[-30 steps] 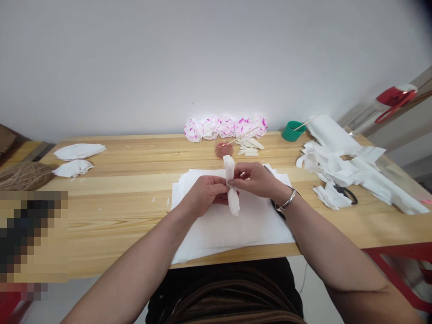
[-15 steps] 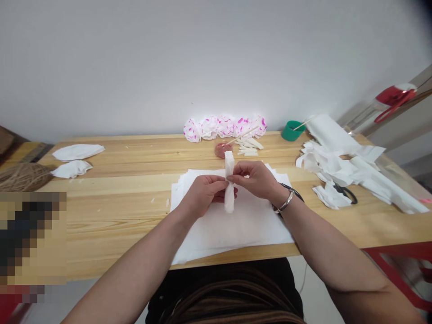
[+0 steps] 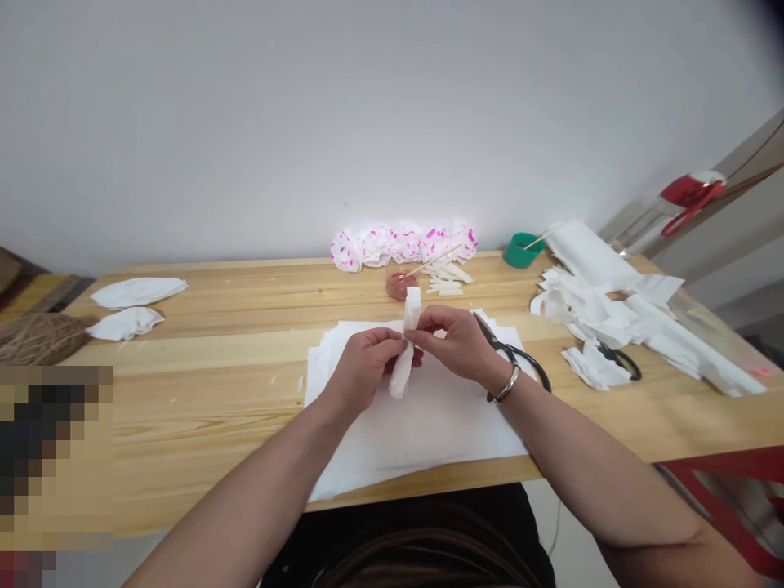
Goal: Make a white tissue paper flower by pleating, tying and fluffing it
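Note:
A narrow folded strip of white tissue paper (image 3: 402, 372) is pinched at its middle by both hands, tilted slightly, above a stack of white paper sheets (image 3: 422, 441). My left hand (image 3: 367, 361) grips it from the left, its thumb on the near face and fingertips behind. From the right, my right hand (image 3: 453, 339) presses the same spot between thumb and forefinger. Black-handled scissors (image 3: 514, 351) lie on the stack, partly hidden by my right wrist. Beyond the strip sits a small dish of reddish-pink stuff (image 3: 401, 284) with a thin stick across it.
Pink-speckled white paper puffs (image 3: 404, 245) line the wall, near short pale strips (image 3: 447, 278). A green cup (image 3: 523, 251), a white roll (image 3: 588, 253), crumpled white scraps (image 3: 594, 306) and more black handles (image 3: 625, 363) are right. Left are white paper pieces (image 3: 140, 291) and twine (image 3: 42, 339).
The strip has tilted, its lower end swinging left, while both hands stay pinched on its middle. More of the scissors shows beside my right wrist. The camera view has shifted slightly.

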Motion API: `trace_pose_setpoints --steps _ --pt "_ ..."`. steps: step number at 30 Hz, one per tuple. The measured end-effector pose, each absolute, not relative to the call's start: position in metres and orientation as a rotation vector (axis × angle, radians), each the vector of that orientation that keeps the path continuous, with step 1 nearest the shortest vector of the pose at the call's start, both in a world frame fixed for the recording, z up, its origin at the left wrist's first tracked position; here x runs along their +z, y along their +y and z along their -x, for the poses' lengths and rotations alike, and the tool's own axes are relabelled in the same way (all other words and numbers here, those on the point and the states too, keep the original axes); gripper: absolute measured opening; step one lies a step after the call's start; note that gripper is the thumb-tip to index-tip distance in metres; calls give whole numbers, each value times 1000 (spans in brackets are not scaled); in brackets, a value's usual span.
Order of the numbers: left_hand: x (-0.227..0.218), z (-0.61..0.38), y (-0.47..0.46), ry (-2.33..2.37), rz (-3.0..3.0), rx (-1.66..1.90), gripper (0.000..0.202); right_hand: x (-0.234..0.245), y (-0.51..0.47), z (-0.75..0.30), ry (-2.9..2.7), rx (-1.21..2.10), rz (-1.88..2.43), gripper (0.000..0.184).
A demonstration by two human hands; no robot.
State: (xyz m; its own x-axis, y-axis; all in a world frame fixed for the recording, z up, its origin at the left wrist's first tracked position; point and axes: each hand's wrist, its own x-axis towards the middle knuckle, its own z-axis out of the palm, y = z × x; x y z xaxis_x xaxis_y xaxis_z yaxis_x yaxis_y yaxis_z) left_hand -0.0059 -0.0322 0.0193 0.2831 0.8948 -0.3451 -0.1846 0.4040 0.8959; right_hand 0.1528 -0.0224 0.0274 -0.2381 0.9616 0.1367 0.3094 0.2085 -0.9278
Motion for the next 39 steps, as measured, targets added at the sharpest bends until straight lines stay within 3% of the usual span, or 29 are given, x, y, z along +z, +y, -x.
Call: trace_pose_setpoints --steps 11,15,19,26,39 --pt "19 5 -31 1089 -839 902 10 21 -16 -153 -1816 986 1242 21" --pt "21 6 -28 1135 -739 969 12 22 -10 -161 -2060 632 1502 27" --pt "20 6 -27 1131 -708 1001 14 31 -1 -174 -2257 373 1847 20" --pt "17 7 -26 1123 -696 1007 15 24 32 -197 -2313 -79 2055 25" --pt "15 7 -25 1106 -702 994 14 2 41 -208 -2209 -62 2023 18"
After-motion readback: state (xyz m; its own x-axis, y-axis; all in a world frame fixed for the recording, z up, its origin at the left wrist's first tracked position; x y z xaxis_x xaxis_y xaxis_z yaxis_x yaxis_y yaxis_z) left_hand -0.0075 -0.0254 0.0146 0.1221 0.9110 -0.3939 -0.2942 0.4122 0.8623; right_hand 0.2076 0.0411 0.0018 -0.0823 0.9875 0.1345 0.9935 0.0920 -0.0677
